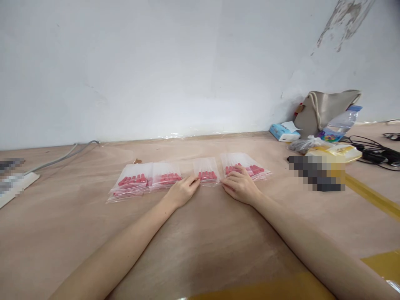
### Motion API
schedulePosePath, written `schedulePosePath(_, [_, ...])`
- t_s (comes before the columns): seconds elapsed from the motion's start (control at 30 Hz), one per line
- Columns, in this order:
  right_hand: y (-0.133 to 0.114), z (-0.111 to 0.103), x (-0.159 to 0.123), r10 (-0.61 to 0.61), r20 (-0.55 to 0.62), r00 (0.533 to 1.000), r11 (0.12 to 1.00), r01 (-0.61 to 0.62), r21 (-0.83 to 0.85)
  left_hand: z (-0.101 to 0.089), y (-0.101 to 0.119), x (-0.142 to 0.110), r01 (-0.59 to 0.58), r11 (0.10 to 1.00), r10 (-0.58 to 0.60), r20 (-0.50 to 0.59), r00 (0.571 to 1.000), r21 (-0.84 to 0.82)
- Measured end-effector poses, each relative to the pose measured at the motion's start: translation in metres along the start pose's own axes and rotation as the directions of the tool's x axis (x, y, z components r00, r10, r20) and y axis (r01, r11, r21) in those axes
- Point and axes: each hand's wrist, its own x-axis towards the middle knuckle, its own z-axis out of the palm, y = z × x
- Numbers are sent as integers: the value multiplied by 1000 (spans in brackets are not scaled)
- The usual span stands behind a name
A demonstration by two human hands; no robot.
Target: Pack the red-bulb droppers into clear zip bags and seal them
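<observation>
A small clear plastic bag [205, 165] with several red, peg-like pieces [207, 175] in it lies flat on the table between my hands. My left hand [185, 191] is closed, its fingertips pinching the bag's near left corner. At the near right corner, the fingers of my right hand [240, 186] are drawn together on the bag's edge. Two overlapping piles of similar bags, a left pile [133, 171] and a second pile [165, 168], lie to the left. Another fanned pile [239, 159] is partly hidden behind my right hand.
Brown sheeting covers the table [150, 254] up to the white wall. At right are a tissue pack [283, 132], a grey bag [328, 108], a plastic bottle [342, 125], a yellow packet [343, 152] and black cables [379, 154]. A grey cable [67, 154] runs along the left.
</observation>
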Motion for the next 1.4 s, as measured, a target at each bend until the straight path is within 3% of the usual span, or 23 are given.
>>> schedulePosePath(0.3, [2, 10, 7, -26, 34, 999, 973, 33, -230, -5, -5, 3, -44, 999, 44, -14, 999, 28])
schedulePosePath(0.63, [3, 7, 6, -34, 13, 999, 988, 35, -150, -10, -7, 2, -85, 995, 87, -29, 996, 52])
schedulePosePath(1.03, [-2, 5, 6, -37, -19, 999, 982, 33, -187, -16, -5, 3, -72, 995, 77, -68, 995, 68])
schedulePosePath(1.4, [-19, 8, 20, -93, -61, 994, 977, 80, -197, 5, 13, 27, -150, 987, 157, -113, 981, 66])
